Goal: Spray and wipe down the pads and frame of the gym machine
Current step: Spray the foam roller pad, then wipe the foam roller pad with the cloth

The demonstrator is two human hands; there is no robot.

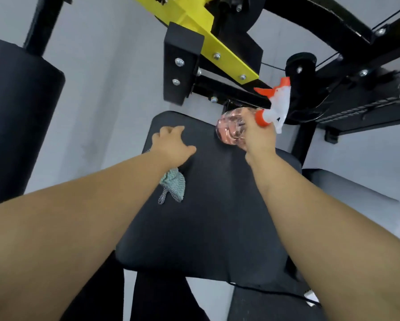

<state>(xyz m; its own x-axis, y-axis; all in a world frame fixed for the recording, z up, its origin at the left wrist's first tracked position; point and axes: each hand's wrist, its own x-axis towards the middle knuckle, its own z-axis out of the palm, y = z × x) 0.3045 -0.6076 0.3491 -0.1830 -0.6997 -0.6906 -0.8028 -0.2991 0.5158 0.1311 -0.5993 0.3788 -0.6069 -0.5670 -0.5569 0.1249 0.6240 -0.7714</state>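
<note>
"Starting at the left edge, what stands there?"

"A black roller pad (20, 112) on a black post, well apart from both hands. Next comes the left hand (171, 144), palm down on the far left part of the black seat pad (206, 216), fingers spread and only lightly bent, tips touching the vinyl."

"And the cloth?"

"The pale green cloth (174, 188) lies on the seat pad under that hand's palm and wrist. A bunched end sticks out on the near side of the wrist. The fingers are not wrapped round it; the palm presses on it."

"Beyond the pad?"

"A black bracket (180, 66) bolted to a yellow arm (219, 48) of the frame."

"Then the container?"

"A clear spray bottle (232, 129) with a pink tint, tipped nearly onto its side over the far right corner of the seat pad, base toward the left hand. Whether the tint is liquid or plastic, and how full it is, I cannot tell. Its white trigger head (279, 103), with orange nozzle and collar, points away toward the frame."

"Who holds it?"

"The right hand (259, 140), fingers clamped round the bottle's neck just under the orange collar."

"And further right?"

"A black pulley (299, 66) with a thin cable, just behind the trigger head."
</note>
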